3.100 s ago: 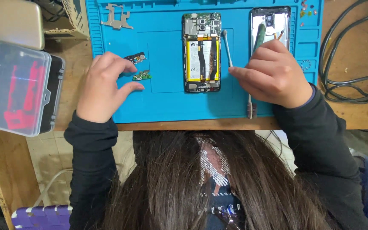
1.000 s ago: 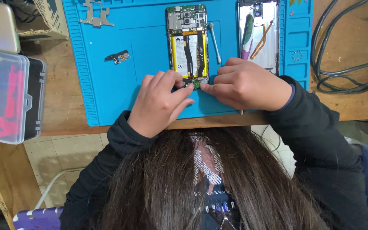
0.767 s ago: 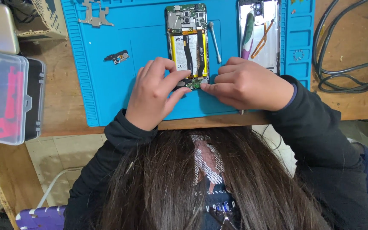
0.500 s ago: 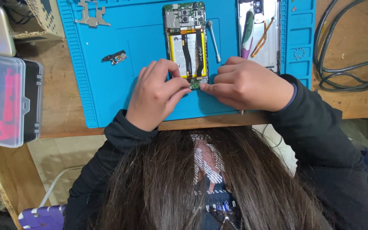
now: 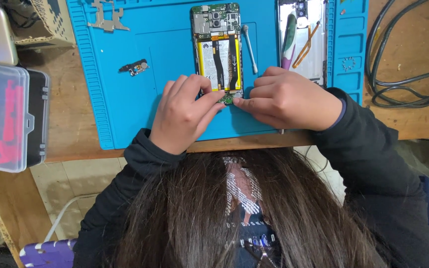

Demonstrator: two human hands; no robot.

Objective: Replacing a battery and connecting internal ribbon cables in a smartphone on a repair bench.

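Observation:
An opened phone [image 5: 218, 47] with its yellow battery and black flex cables showing lies on a blue work mat [image 5: 125, 109]. A small green circuit board [image 5: 227, 100] sits at its near end. My left hand [image 5: 182, 114] pinches this board from the left. My right hand [image 5: 289, 99] meets it from the right, fingertips on the board's edge. The end of a thin metal tool [image 5: 282, 131] sticks out under my right palm.
The phone's back cover [image 5: 314, 54] lies right of the phone with a green-purple pry tool [image 5: 289, 34] and an orange pick on it. A thin stick [image 5: 250, 43], a small dark part [image 5: 134, 67], a metal shield [image 5: 106, 12], a clear box [image 5: 3, 119] and black cables [image 5: 403, 84] surround the mat.
Three seconds ago my left hand rested by the small parts left of the phone. It has since moved with the green board to the phone's near end. In the last second, only my fingers shifted slightly.

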